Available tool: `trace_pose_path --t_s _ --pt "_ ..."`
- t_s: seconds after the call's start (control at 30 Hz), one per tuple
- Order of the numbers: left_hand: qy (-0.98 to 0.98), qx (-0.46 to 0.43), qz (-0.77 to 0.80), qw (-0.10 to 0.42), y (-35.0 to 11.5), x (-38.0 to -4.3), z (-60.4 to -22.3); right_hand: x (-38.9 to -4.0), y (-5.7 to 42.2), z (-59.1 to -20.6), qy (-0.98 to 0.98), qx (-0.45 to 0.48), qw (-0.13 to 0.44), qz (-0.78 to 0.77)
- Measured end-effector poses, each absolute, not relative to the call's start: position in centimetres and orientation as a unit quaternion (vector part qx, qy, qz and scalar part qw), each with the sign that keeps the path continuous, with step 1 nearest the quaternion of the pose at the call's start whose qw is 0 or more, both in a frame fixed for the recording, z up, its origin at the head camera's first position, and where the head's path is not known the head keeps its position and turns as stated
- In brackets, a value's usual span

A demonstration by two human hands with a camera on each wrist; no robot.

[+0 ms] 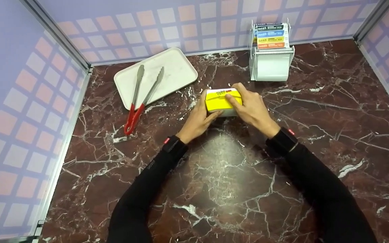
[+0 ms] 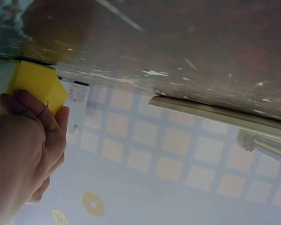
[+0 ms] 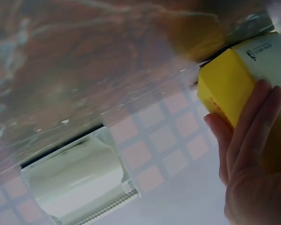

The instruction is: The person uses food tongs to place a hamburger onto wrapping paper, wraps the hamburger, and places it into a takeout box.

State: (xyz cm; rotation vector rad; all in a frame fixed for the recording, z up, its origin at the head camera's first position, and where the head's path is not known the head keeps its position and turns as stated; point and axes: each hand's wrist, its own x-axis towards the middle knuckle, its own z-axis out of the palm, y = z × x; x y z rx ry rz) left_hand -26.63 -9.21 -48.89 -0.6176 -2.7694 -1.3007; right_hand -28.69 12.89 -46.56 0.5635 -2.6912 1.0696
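A small yellow and white cardboard food box [image 1: 224, 104] stands on the dark marble tabletop in the middle of the head view. Its yellow lid flap lies folded down over the top. My left hand [image 1: 198, 118] holds the box's left side, the thumb along the near edge. From the right, my right hand [image 1: 253, 107] grips the other side, its thumb on the yellow flap. In the left wrist view, the fingers lie against a yellow end of the box [image 2: 33, 79]. The right wrist view shows fingers along the box's yellow and white side [image 3: 227, 82]. What is inside is hidden.
Red-handled metal tongs [image 1: 134, 116] lean across a white tray [image 1: 177, 76] at the back left. Behind the box to the right stands a label dispenser [image 1: 271, 64] with a white roll and coloured labels. Patterned panels [image 1: 19, 111] wall the table at the back and sides.
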Motion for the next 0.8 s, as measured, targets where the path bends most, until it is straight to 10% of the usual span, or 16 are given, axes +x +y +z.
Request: trace_pose_path --t_s 0.8 --pt "-0.888 -0.2 -0.414 0.016 -8.9 -26.7 -49.0 -28.2 11.6 -46.0 -0.919 0.121 0.096 0.363"
